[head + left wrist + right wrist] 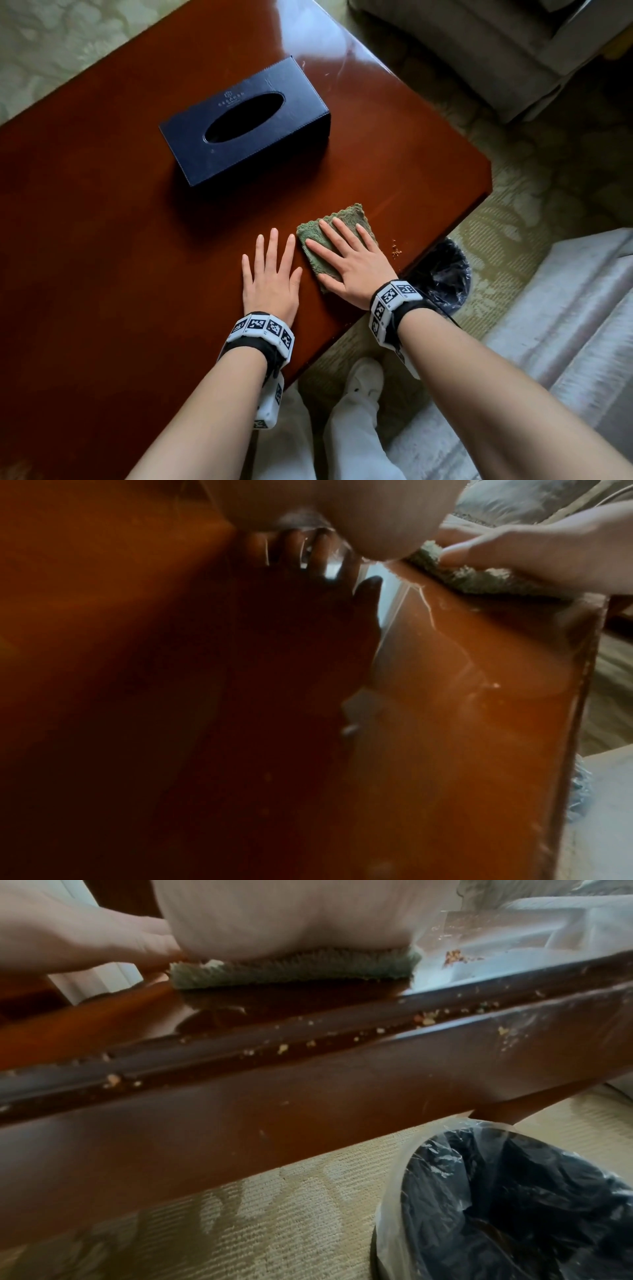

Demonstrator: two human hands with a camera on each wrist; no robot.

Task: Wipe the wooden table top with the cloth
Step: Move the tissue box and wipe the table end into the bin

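A folded green cloth (346,219) lies on the glossy reddish wooden table top (102,212) near its right edge. My right hand (346,255) presses flat on the cloth with straight, spread fingers. Just left of it my left hand (270,270) rests flat on the bare wood, fingers straight. A small heap of crumbs (396,248) sits right of the cloth by the edge. In the right wrist view the cloth (294,968) shows under my palm, with crumbs (455,955) beside it and more along the table's edge groove (284,1047). The left wrist view shows the cloth (479,580) under my right hand.
A dark blue tissue box (245,121) stands on the table beyond my hands. A bin with a black liner (445,274) stands on the carpet below the table's right edge, also seen as the bin (514,1204). Pale sofas (565,325) stand to the right and far right.
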